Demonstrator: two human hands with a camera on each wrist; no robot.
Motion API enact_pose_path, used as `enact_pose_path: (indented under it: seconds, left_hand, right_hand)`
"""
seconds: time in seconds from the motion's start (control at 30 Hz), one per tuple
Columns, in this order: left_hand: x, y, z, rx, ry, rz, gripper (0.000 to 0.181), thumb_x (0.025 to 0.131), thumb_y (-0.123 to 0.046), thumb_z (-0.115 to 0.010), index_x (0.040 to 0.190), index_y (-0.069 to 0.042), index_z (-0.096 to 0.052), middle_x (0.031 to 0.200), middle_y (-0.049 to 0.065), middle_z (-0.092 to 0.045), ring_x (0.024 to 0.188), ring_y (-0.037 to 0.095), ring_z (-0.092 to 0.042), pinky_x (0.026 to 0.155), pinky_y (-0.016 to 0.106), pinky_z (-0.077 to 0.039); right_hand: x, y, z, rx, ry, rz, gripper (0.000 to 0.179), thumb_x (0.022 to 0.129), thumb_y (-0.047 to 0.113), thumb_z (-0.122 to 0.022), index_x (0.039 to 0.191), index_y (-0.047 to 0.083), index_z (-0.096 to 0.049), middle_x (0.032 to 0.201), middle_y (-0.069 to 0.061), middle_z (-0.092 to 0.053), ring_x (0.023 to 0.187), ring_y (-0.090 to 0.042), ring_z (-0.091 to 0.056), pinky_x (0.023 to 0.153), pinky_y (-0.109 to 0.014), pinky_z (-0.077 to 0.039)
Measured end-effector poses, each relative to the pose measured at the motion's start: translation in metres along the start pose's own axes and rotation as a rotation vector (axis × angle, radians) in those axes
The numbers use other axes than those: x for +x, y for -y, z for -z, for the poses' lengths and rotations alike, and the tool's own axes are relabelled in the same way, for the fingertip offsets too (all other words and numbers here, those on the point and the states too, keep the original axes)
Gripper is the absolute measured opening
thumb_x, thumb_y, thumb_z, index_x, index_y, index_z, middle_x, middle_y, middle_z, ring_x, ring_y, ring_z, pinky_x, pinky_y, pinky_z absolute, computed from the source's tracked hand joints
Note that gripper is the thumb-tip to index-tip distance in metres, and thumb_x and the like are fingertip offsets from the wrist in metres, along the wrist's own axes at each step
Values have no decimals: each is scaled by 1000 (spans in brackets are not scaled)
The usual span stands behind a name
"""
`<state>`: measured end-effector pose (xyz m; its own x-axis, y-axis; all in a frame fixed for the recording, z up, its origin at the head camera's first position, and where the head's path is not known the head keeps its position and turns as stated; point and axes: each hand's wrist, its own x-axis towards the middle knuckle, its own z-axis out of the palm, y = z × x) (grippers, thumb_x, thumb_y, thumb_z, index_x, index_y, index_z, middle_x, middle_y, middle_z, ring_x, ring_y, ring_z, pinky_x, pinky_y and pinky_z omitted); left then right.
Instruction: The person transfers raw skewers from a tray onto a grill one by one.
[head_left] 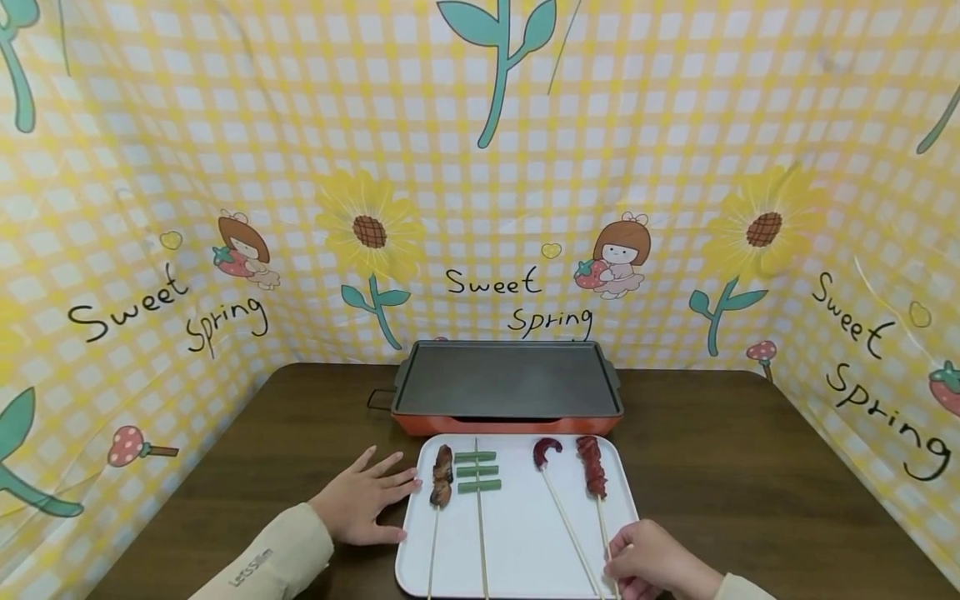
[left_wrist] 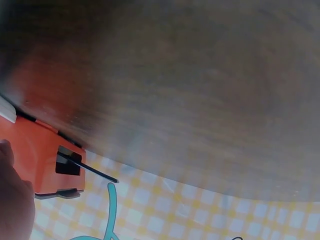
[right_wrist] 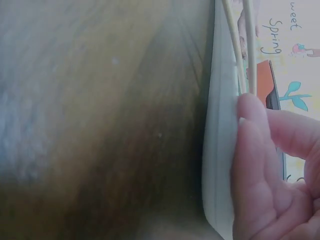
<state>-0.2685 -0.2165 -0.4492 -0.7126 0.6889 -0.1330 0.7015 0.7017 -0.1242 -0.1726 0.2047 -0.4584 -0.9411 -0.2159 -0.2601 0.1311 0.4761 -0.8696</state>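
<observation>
A yellow-and-white checked cloth rises behind and at both sides of the dark brown surface. At the far middle sits a red grill with a flat dark plate. Just nearer lies a white tray. The left hand is spread, fingers apart, its tips at the tray's left rim, gripping nothing. The right hand, at the tray's near right, pinches the stick of the red meat skewer between thumb and fingers; that skewer's meat lies toward the far right of the tray. Left of it is a curled dark-red skewer, its stick slanting toward the same hand. A green skewer with three crosspieces and a brown meat skewer lie on the tray's left half. Only the left wrist view shows the dark opening in the grill's side where the wire handle emerges. The right wrist view shows two sticks converging at the fingertips; whether both are held, I cannot tell.
</observation>
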Motion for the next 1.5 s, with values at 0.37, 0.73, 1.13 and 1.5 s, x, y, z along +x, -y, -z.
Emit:
enact_pose_path:
  seconds: [0.37,0.73,1.13,1.5]
  left_hand:
    - [-3,2,2,12,-7,-29,77,89,-74,-38,145,-22,-49,149,-3,-46,141,32,-35,112,60,-19]
    - [1,-2,7,121,-7,-33,78,90,-76,-29,146,-26,-48,149,-5,-46,142,28,-34,113,57,-21]
    - [4,-2,9,97,44,-37,74,90,-75,-34,145,-28,-48,150,-2,-45,144,28,-30,114,56,-21]
    - [-2,-2,6,71,12,-51,73,91,-73,-35,145,-26,-49,149,0,-45,143,30,-32,112,58,-22]
  right_hand:
    - [-5,1,5,7,11,36,10,78,0,-64,72,4,-57,51,3,-54,44,-3,-54,43,-19,-46]
    - [-7,2,10,-23,32,64,9,76,-1,-66,73,4,-58,53,3,-53,45,-3,-52,44,-18,-44]
    - [-10,6,9,11,86,168,8,78,-6,-65,81,-2,-59,58,-2,-59,50,-6,-53,47,-21,-47]
    - [-8,16,4,123,81,196,13,83,-4,-65,90,-12,-58,58,-3,-57,45,-5,-54,44,-22,-49]
